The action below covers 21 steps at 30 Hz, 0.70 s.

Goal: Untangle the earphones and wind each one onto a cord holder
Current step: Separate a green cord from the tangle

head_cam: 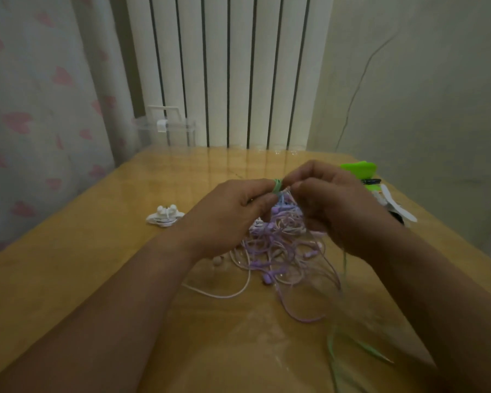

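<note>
Earphones (281, 251) lie tangled; left hand (227, 214) pinches the green cord holder (277, 185), right hand (332, 205) at its 3 o'clock pinches green cord (345, 262).

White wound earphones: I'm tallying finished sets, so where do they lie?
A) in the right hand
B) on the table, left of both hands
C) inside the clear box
B: the white wound earphones lie on the table left of the left hand, away from the box.
</note>
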### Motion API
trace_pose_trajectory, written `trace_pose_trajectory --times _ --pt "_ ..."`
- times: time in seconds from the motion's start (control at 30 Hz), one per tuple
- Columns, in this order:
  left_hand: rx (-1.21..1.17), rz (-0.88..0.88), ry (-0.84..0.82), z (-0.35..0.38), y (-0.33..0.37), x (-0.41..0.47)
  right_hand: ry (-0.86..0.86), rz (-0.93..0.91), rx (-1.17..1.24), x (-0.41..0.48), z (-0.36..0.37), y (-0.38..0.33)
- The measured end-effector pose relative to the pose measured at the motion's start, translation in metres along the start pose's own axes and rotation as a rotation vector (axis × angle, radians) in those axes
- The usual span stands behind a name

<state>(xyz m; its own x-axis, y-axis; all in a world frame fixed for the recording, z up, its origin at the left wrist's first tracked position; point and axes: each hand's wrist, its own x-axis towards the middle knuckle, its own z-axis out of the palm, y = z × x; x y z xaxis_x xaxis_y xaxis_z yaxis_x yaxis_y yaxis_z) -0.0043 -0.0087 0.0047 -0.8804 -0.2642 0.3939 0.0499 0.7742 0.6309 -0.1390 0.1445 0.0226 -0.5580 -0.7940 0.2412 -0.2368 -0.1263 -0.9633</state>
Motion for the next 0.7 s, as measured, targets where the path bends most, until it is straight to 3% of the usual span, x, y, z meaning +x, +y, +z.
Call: trace_pose_trajectory --times 0.1,0.3,0.47,0.7 --pt "-0.130 -0.001 -0.118 -0.002 0.008 -0.003 -0.041 -0.032 0.128 0.000 -0.004 -0.005" --pt "-0.679 -0.072 -0.253 -0.013 0.006 -0.006 -0.049 -0.083 0.113 0.006 -0.008 0.011" --pt "-1.019 -0.090 -0.119 0.000 0.007 -0.001 -0.087 -0.032 0.007 0.006 0.005 0.027" --pt "-0.879 -0.148 0.101 0.009 0.006 0.002 -0.059 -0.146 -0.340 0.001 0.020 0.028"
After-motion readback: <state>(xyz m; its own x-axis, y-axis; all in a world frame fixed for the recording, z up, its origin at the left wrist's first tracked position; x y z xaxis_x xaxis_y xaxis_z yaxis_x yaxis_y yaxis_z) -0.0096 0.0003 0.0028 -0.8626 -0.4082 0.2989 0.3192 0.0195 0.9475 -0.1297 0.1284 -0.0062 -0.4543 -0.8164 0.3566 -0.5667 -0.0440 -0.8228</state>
